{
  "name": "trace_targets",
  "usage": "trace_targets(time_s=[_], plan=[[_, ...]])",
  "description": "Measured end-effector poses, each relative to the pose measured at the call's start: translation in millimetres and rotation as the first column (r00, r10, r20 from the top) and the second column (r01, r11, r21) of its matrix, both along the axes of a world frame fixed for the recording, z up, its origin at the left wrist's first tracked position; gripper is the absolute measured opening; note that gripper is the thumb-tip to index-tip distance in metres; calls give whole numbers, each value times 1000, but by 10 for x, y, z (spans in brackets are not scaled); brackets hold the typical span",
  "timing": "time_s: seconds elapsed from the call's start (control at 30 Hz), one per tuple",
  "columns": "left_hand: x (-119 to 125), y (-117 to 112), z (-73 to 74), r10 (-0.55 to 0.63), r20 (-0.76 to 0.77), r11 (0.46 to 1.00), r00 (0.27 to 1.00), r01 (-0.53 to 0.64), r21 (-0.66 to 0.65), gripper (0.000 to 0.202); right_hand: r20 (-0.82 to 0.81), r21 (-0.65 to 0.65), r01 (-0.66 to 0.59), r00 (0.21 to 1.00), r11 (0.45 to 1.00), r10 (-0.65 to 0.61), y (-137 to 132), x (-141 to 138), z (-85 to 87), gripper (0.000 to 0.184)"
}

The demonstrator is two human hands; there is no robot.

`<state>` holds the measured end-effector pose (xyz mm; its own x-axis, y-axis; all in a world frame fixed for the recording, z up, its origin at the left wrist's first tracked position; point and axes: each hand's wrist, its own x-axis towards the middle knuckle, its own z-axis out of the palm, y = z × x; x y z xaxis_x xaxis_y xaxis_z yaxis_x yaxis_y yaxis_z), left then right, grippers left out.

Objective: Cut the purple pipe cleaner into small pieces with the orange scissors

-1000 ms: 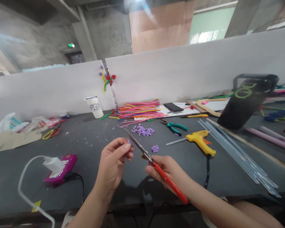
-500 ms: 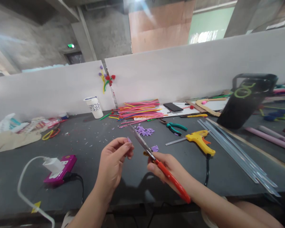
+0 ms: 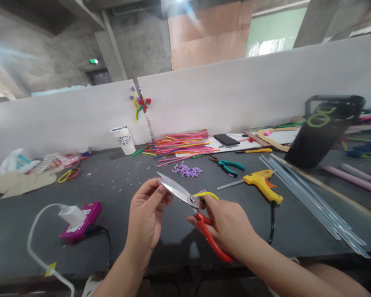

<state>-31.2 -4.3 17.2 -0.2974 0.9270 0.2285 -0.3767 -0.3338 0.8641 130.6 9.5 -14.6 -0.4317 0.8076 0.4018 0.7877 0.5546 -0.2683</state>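
Head view shows the right hand (image 3: 227,225) closed around the red handles of the scissors (image 3: 185,196), which are in the air above the table (image 3: 117,181). The left hand (image 3: 148,208) has thumb and forefinger pinched together right at the blades; whether a small piece sits between them I cannot tell. The long axis of the scissors runs from lower right to upper left, with the tip pointing up-left past the left fingertips. For a clean cut, I think the pinching fingers should be beside the blade edge, not across it, and the squeeze slow. Purple scraps (image 3: 187,170) lie behind.
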Motion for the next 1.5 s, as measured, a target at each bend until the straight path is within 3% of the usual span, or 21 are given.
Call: trace_targets(time_s=[0.27,0.57,0.77,0.87,1.03,1.17,1.3,1.5], plan=[[7,2,5,-9,52,1000,999,11,-30,3,42,103,5,999,995,-9,10,7,-7,39],[12,7,14,-25,63,999,998,27,-28,2,46,117,6,999,993,-12,11,7,0,42],[5,7,22,-45,66,999,997,46,-24,2,53,64,9,998,998,-12,7,0,5,40],[7,-12,29,-38,58,998,998,41,-51,5,-46,-78,-2,999,997,-1,8,-5,26,37],[28,-13,6,-86,-65,989,994,77,-128,4,-420,-390,-207,907,897,27,41,-23,105,32],[63,9,-40,-188,-295,964,937,120,-236,5,-664,-526,-346,738,777,-122,87,-21,180,25],[112,9,-58,-317,-449,934,835,191,-303,5,-737,-560,-435,651,705,-183,135,13,211,18],[130,16,-96,-419,-437,891,796,266,-368,2,-736,-576,-474,656,666,-169,142,45,214,4]])
